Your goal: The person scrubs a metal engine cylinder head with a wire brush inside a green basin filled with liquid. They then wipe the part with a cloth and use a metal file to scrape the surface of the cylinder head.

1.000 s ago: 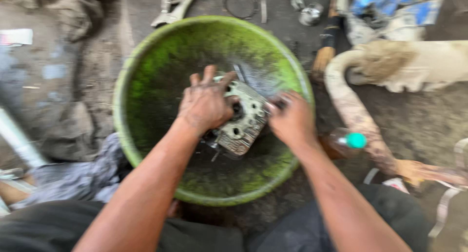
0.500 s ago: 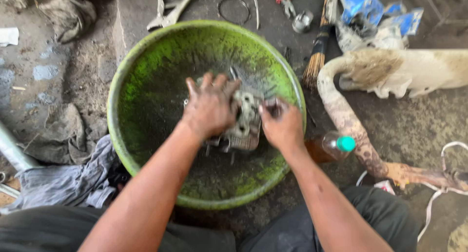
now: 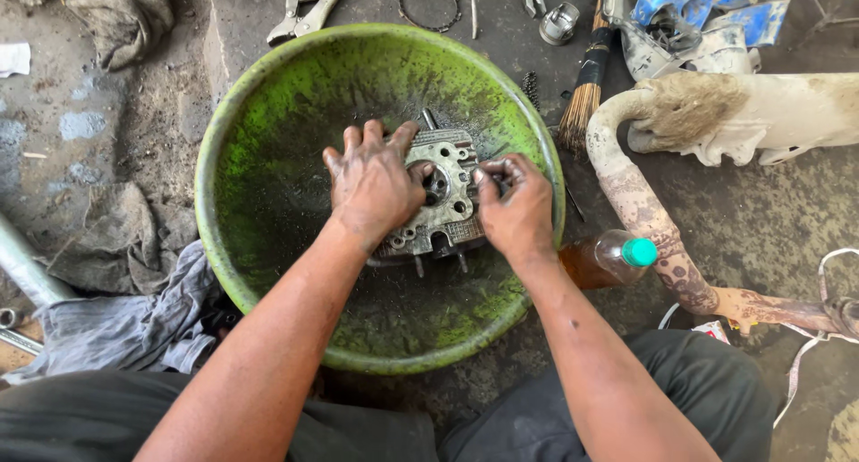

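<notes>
A grey metal engine cylinder head (image 3: 446, 183) lies inside a large green plastic basin (image 3: 268, 149) smeared with dark grime. My left hand (image 3: 371, 183) rests on top of the head's left half, fingers spread and curled over it, holding it down. My right hand (image 3: 512, 203) is closed at the head's right edge, fingertips pinched on something small and dark that I cannot make out. Both hands are oily.
A plastic bottle with a teal cap (image 3: 608, 258) lies right of the basin. A rusty exhaust pipe (image 3: 644, 211) curves past it. Pliers (image 3: 304, 10), a metal ring (image 3: 429, 4), a piston (image 3: 558, 24) and a brush (image 3: 586, 91) lie behind. Grey rags (image 3: 125, 310) sit at left.
The cylinder head has been turned so its flat face with holes shows upward. Both hands shifted slightly with it and the view has sharpened.
</notes>
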